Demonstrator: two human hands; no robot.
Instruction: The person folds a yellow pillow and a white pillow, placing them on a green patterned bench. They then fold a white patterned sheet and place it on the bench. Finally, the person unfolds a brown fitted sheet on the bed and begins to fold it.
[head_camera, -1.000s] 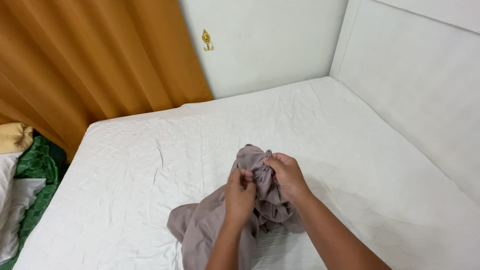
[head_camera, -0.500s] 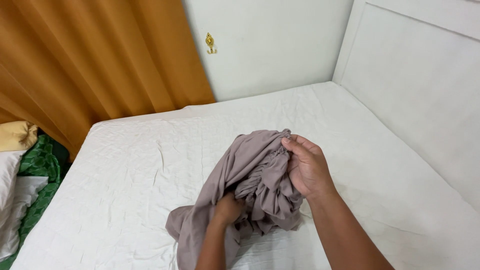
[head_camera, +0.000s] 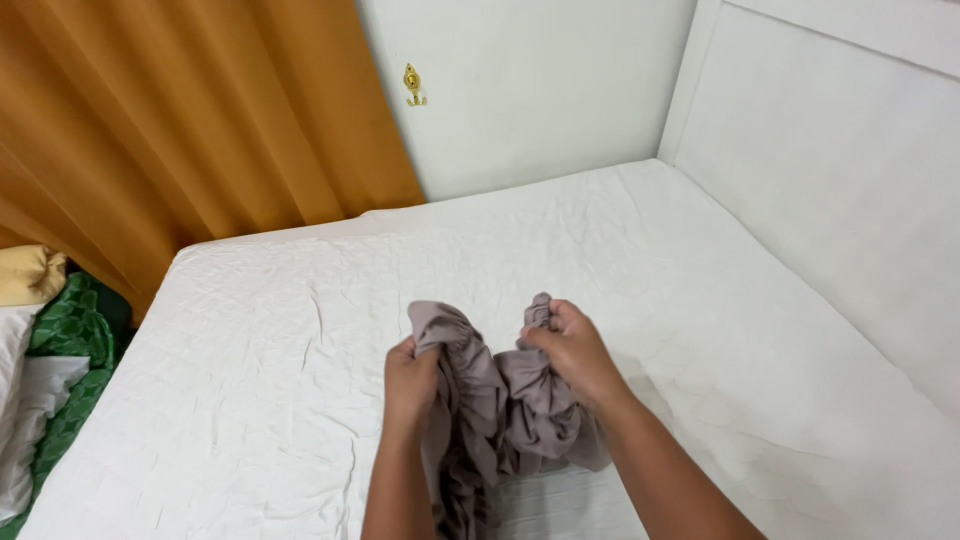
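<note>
A grey-brown cloth hangs bunched between the two hands over the near middle of a white mattress, its lower end trailing down toward the person. The left hand is closed in a fist around one gathered edge; the right hand pinches the other edge, fingers curled tight. The held stretch of cloth runs left to right between them. Both hands sit level and close together, forearms reaching forward, neither nearer the cloth. An orange curtain hangs behind.
</note>
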